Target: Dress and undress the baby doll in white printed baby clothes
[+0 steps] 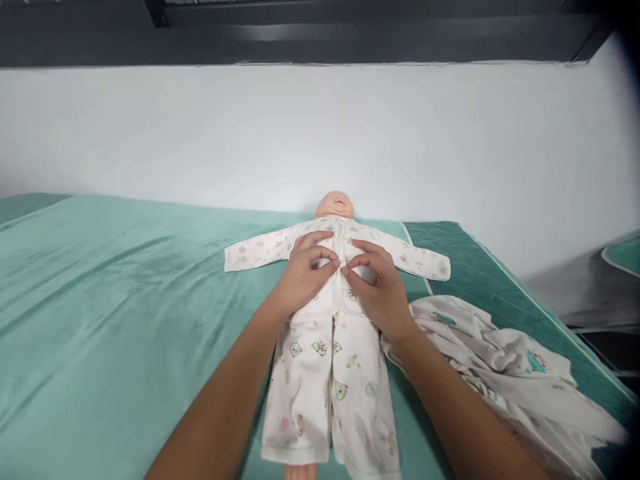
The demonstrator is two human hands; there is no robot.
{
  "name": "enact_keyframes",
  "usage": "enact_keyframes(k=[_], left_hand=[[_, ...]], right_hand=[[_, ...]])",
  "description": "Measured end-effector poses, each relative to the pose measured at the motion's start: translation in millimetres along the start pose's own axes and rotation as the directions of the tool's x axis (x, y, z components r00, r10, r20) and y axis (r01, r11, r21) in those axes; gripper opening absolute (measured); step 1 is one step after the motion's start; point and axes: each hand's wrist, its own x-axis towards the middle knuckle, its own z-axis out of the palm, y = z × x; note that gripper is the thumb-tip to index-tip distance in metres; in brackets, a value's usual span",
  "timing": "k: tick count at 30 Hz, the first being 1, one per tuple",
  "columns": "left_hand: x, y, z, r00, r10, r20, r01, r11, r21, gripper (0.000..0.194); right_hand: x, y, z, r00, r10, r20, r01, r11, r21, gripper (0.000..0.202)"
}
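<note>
My L hand (307,270) & R hand (379,281) pinched shirt (325,297) at front opening, mid-torso; doll (334,205) wearing it lay on back, on green sheet (125,300). Risk imo: edge cd've slipped if pinch loosened, or puckered if pull uneven.

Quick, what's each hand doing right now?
Left hand: closed, pinching the white printed cloth top at its middle front.
Right hand: closed, pinching the same top.
</note>
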Motion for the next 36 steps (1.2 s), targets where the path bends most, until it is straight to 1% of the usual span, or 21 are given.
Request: enact_keyframes(k=[6, 9, 13, 16, 19, 26, 31, 36], left_hand=[[-0.5, -2.2, 0.0, 0.999, 0.053, -0.011, -0.053, 0.998, 0.025, 0.012], [-0.6, -2.2, 0.0, 0.998, 0.054, -0.010, -0.054, 0.998, 0.022, 0.012], [-1.2, -0.7, -0.6, 0.999, 0.032, 0.009, -0.032, 0.999, -0.006, 0.011], [-1.4, -0.9, -0.9, 0.999, 0.044, 0.015, -0.044, 0.999, -0.010, 0.011], [-1.6, -1.8, -1.0, 0.999, 0.049, 0.017, -0.049, 0.999, -0.019, 0.011], [-2.6, -0.4, -2.5, 0.998, 0.050, 0.030, -0.048, 0.998, -0.045, 0.011], [-3.6, 1.7, -2.8, 0.999, 0.046, 0.028, -0.044, 0.997, -0.067, 0.007], [-2.1, 0.4, -1.8, 0.998, 0.062, 0.026, -0.061, 0.998, -0.034, 0.007]], right_hand=[[0.4, -0.1, -0.5, 1.000, 0.001, 0.000, -0.001, 1.000, 0.015, 0.010], [1.1, -0.2, -0.6, 1.000, 0.017, 0.008, -0.017, 1.000, 0.018, 0.007], [2.1, -0.6, -0.4, 0.997, 0.070, 0.014, -0.070, 0.997, 0.038, 0.002], [3.1, -1.3, -0.4, 0.992, 0.122, 0.014, -0.123, 0.990, 0.065, 0.004], [3.9, -2.0, -1.0, 0.989, 0.149, 0.011, -0.149, 0.985, 0.087, 0.006], [3.7, -1.9, -3.6, 0.986, 0.166, 0.018, -0.167, 0.977, 0.134, 0.007], [3.4, -2.3, -4.3, 0.980, 0.196, 0.031, -0.199, 0.964, 0.179, 0.008], [3.6, -0.7, -4.9, 0.985, 0.169, 0.043, -0.174, 0.967, 0.187, 0.008]])
